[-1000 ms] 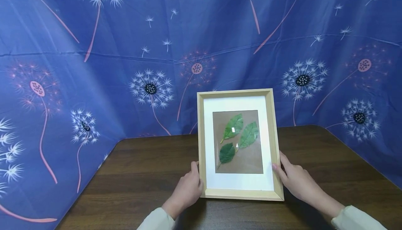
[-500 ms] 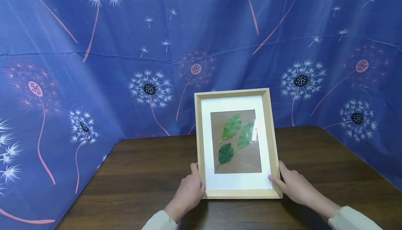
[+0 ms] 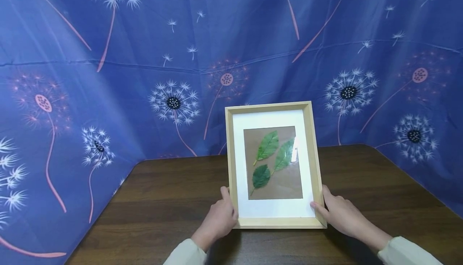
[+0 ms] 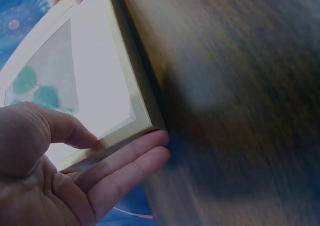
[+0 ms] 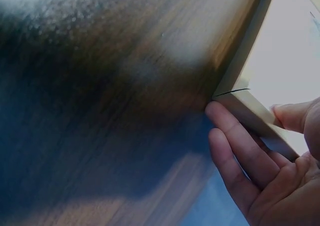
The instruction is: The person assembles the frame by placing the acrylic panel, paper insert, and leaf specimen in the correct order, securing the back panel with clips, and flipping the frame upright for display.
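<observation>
A light wooden picture frame (image 3: 273,222) stands on the table, leaning a little back and slightly turned. Behind its glass, a white mat surrounds a brown panel bearing three green leaves (image 3: 267,146). My left hand (image 3: 218,218) grips the lower left side; in the left wrist view its thumb (image 4: 75,131) lies on the front, with fingers along the outer edge. On the lower right side my right hand (image 3: 341,213) holds the frame, thumb on the front. The right wrist view shows a thin dark gap at the frame's corner joint (image 5: 232,92).
The dark brown wooden table (image 3: 162,200) extends on both sides of the frame. A blue cloth (image 3: 144,35) printed with dandelions hangs behind and to the left and right of it.
Over the last second the frame has shifted slightly left at its top and tilted a little. The right hand has slid slightly lower on its side. Both hands keep their hold.
</observation>
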Available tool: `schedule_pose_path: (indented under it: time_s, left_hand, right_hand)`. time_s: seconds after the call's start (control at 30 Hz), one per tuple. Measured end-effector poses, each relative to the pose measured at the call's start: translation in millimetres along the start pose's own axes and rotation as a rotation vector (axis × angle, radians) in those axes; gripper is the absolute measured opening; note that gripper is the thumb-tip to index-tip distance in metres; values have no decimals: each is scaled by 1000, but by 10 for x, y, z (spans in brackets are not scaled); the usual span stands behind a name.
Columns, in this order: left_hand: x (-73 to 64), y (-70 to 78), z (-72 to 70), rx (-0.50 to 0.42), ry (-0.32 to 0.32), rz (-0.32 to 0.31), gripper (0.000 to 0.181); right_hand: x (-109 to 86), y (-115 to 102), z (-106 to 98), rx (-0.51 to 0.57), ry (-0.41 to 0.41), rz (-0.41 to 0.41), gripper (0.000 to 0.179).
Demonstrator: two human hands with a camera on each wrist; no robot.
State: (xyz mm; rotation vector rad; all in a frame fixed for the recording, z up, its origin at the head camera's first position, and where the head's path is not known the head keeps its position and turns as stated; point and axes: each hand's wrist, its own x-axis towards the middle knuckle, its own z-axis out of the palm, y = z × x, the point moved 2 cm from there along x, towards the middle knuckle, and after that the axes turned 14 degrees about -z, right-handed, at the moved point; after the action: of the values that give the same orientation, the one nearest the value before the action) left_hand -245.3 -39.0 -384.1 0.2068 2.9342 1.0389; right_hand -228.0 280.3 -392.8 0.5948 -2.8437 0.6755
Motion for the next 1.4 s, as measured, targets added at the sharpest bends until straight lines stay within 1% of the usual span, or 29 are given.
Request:
schedule_pose_path:
  time_s: [0.1,0.3,0.5,0.63,0.77,0.87,1.0,1.1,1.27,1.4]
  left_hand:
    - [2,-19,-4,-6,-14,-7,46]
    - [-6,-41,-19,-5,-15,-28,46]
    - [-18,-27,-27,-8,-5,-22,45]
    - [-24,-23,-32,10,16,-10,45]
    - [-17,-38,-46,33,56,-7,44]
    - [2,-53,-58,49,72,-20,40]
    - [34,-77,-82,56,72,-33,36]
    - [59,-99,-97,47,73,-36,38]
    - [106,-119,-114,40,75,-41,41]
    - [130,-124,-122,44,68,-48,38]
  right_hand:
    - [-2,-9,3,-12,5,-8,59]
    - [22,-21,9,22,1,-21,60]
    - [31,-7,-9,32,-7,-20,61]
    - [41,-4,-9,28,-11,-14,62]
    - [84,-22,1,32,-10,-20,60]
    - [134,-40,12,30,-10,-27,59]
    - [187,-66,30,26,-12,-25,57]
    - [217,-83,41,27,-15,-16,56]
    - [259,-93,61,33,-21,-6,60]
    - [277,-85,76,39,-22,-3,59]
